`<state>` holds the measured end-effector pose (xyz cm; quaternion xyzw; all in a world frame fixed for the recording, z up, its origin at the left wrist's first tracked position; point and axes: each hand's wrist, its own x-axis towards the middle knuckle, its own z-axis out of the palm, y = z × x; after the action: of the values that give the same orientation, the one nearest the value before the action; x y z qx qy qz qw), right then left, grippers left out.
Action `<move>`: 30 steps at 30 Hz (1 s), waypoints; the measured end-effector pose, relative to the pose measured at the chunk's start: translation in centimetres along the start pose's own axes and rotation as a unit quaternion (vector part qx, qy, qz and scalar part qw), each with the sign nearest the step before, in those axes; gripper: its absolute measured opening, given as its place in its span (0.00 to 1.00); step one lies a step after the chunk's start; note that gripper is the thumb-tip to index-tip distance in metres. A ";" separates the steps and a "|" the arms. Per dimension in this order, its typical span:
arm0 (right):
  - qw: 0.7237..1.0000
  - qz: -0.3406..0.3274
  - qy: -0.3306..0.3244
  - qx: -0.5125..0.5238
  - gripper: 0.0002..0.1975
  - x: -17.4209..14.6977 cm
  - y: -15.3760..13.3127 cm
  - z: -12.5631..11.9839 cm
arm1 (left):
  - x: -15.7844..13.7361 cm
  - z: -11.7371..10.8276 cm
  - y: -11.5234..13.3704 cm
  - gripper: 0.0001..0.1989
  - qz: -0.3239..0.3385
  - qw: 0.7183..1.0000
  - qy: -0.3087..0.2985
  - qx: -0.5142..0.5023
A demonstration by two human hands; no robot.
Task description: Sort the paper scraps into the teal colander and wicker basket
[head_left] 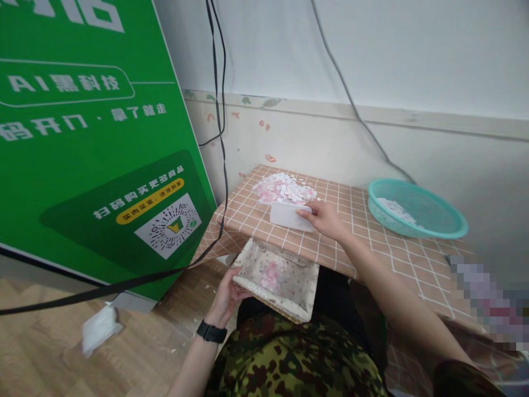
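Note:
My left hand [227, 298] grips the left side of a fabric-lined basket [303, 292], held just below the table's front edge and tilted a little. Inside the basket lies a small heap of pink and white paper bits [270, 275]. My right hand [324, 218] is closed on a flat white scraper-like card [289, 216], which stands on its long edge on the tabletop. Right behind the card is a pile of white and pink paper scraps [285, 188].
A checked cloth covers the table [355, 220]. Toward its right stands a turquoise plastic colander [438, 223] with white scraps inside. A green panel [103, 165] rises at left, and black cables [223, 182] hang before it. A white packet [100, 329] lies on the floor.

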<state>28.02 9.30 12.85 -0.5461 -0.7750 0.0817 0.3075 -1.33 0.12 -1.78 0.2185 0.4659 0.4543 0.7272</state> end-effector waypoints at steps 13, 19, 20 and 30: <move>0.986 0.096 0.102 -0.092 0.18 0.3 0.9 -0.2 | -0.2 0.1 0.1 0.16 0.005 1.000 -0.005 -0.012; 0.982 0.117 0.117 -0.090 0.19 1.2 3.2 -0.3 | -0.2 -0.1 0.0 0.16 0.008 1.000 0.000 -0.003; 0.978 0.124 0.135 -0.099 0.19 1.0 3.9 -0.9 | -0.2 -0.1 0.0 0.16 0.008 1.000 -0.001 -0.004; 0.971 0.133 0.156 -0.119 0.21 -4.7 7.0 -3.9 | -0.3 0.2 0.3 0.15 -0.002 1.000 -0.002 -0.007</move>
<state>36.84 7.02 10.94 -0.6833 -0.6418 -0.0571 0.3434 -1.35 0.02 -1.33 0.2129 0.4616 0.4556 0.7308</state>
